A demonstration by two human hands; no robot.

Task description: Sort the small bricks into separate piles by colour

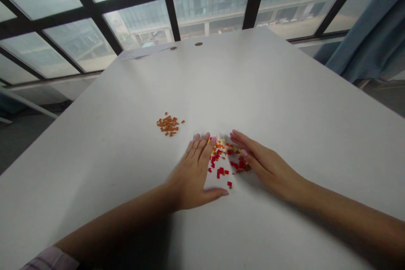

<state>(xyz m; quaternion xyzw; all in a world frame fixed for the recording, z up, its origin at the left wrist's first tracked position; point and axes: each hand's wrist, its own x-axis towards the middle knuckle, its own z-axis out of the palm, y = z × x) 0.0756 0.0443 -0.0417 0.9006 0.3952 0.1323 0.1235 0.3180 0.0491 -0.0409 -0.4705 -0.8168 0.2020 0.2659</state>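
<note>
My left hand (193,173) lies flat on the white table (253,84), fingers spread, its fingertips and thumb beside a loose heap of tiny red, orange and yellow plastic bricks (224,156). My right hand (265,164) rests on its side at the heap's right edge, fingers touching the bricks. Neither hand appears to hold anything. To the left, a separate small cluster of orange bricks (167,125) lies apart from both hands.
The table's far corner narrows toward large dark-framed windows (209,4). A sheet of paper (142,51) lies at the far edge near round grommets (198,44). A blue curtain (357,38) hangs at the right.
</note>
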